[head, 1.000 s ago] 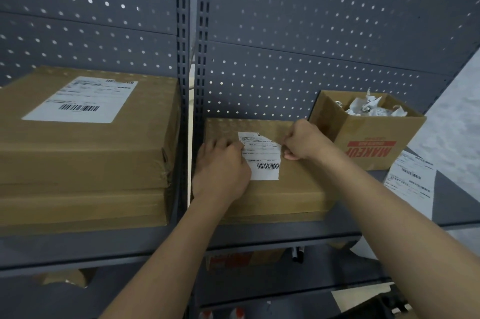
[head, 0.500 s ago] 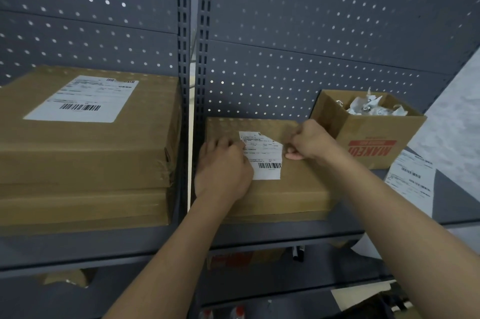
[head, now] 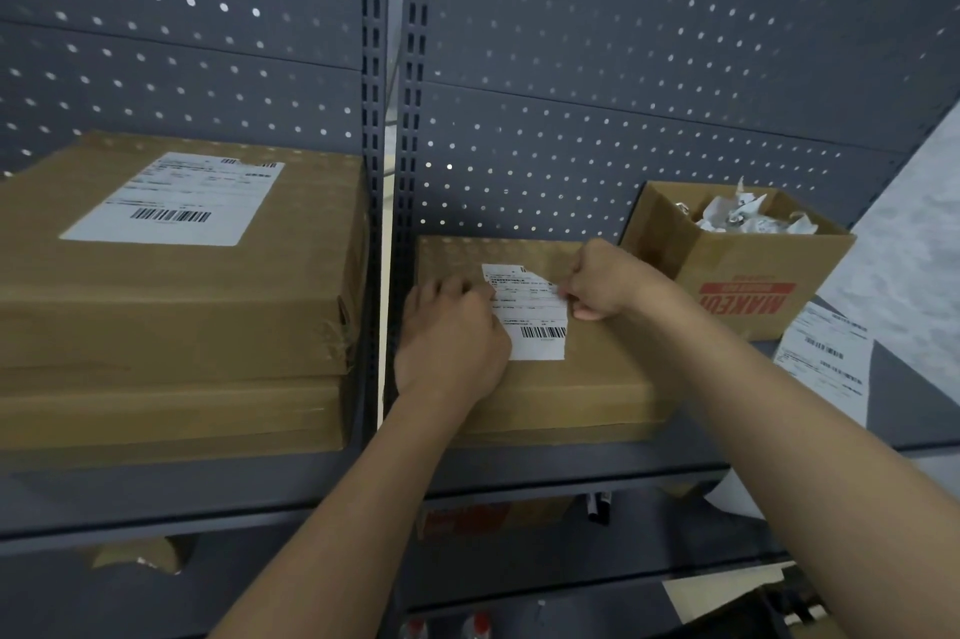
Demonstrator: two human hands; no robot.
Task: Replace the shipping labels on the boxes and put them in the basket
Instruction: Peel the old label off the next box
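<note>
**Label (head: 537,313) corner peeled**

The label lies atop the flat box (head: 582,394) on the shelf (head: 571,469). The right hand (head: 605,282) pinches its lifted top-right corner. The left hand (head: 452,339) presses its left edge, fingers relaxed. An open carton (head: 727,274) stands near the box's right side.

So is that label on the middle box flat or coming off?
Partly peeled: the label has its upper right corner lifted, pinched by the right hand; the rest lies flat.

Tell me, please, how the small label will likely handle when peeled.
Probably floppy: the label is thin paper, its corner lifted where the right hand pinches it. Likely sticky: the left hand holds the box down.
</note>
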